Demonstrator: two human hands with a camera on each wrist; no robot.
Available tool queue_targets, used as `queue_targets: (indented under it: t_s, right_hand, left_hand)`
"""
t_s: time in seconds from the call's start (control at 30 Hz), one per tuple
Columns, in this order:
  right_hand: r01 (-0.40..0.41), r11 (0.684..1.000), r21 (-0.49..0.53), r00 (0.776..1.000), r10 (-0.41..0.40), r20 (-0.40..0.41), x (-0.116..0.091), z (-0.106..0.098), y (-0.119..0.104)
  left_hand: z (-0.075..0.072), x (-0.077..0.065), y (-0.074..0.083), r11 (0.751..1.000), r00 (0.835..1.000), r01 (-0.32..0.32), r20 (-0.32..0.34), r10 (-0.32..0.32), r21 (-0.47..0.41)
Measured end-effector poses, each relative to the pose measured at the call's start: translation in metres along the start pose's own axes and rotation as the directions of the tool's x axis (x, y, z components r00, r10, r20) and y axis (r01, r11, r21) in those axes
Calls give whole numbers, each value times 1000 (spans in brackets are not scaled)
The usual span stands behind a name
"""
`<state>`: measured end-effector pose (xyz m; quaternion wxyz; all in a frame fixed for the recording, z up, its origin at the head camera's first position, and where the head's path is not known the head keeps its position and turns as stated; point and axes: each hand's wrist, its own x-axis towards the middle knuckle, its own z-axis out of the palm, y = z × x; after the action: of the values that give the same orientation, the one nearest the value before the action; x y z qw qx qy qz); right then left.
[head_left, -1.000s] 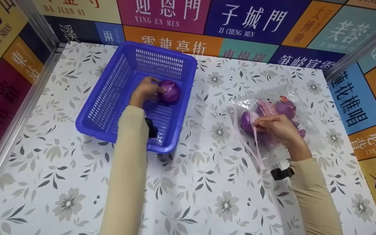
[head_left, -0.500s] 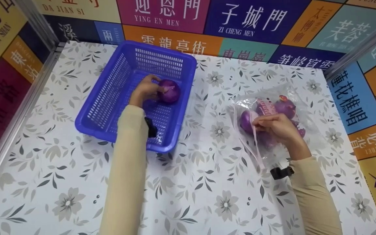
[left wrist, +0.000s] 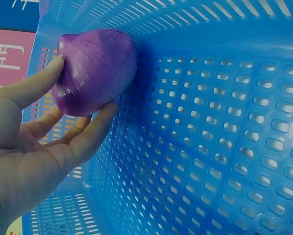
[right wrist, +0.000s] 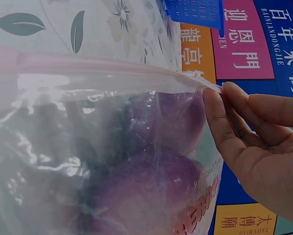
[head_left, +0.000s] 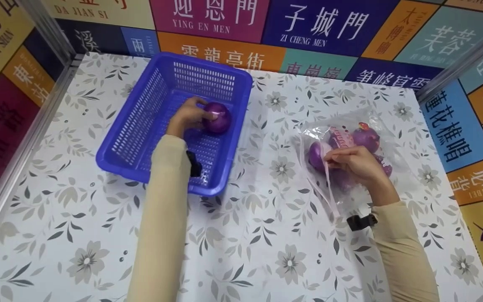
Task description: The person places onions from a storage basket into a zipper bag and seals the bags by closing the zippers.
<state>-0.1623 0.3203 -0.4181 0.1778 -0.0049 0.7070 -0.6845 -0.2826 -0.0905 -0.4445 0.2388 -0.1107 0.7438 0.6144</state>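
Inside the blue plastic basket (head_left: 141, 109), my left hand (head_left: 189, 115) grips a purple onion (head_left: 217, 117). The left wrist view has the thumb on one side of the onion (left wrist: 97, 71) and the fingers under it, close to the perforated basket floor. On the right, my right hand (head_left: 357, 165) pinches the pink-edged rim of a clear zip bag (head_left: 315, 134). Several purple onions show through the bag's printed plastic. In the right wrist view, thumb and fingertips hold the pink zip edge (right wrist: 136, 68), with onions (right wrist: 146, 191) behind the film.
A white table (head_left: 245, 235) with a grey flower print carries the basket at back left and the bag at right. Panels (head_left: 317, 25) with Chinese lettering wall in the back and both sides. The basket stands close to the back panel.
Almost nothing differs. The onion in my left hand sits very slightly lower in the basket; the right hand keeps its pinch on the bag's edge.
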Motion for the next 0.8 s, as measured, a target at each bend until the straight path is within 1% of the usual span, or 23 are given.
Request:
queue_targets:
  t_s: [0.13,0.33,0.43,0.63,0.8]
  right_hand:
    - [0,1000,-21,1000,0,-5,0,0,0]
    - [-4,1000,-18,1000,4,-9,-1,0,-1]
    - [-1,1000,-26,1000,1,-9,-1,-1,-1]
    - [22,999,-44,1000,-22,-10,-2,-1,-2]
    - [32,999,-11,999,-32,-7,-3,-1,-2]
  left_hand:
    - [1,0,1,1000,1000,3,8,-3,1]
    - [2,0,2,1000,1000,5,7,-5,9]
    - [3,0,2,1000,1000,-4,1,4,28]
    - [3,-1,1,999,999,-33,0,33,39]
    - [3,-1,1,998,999,-40,-6,40,43]
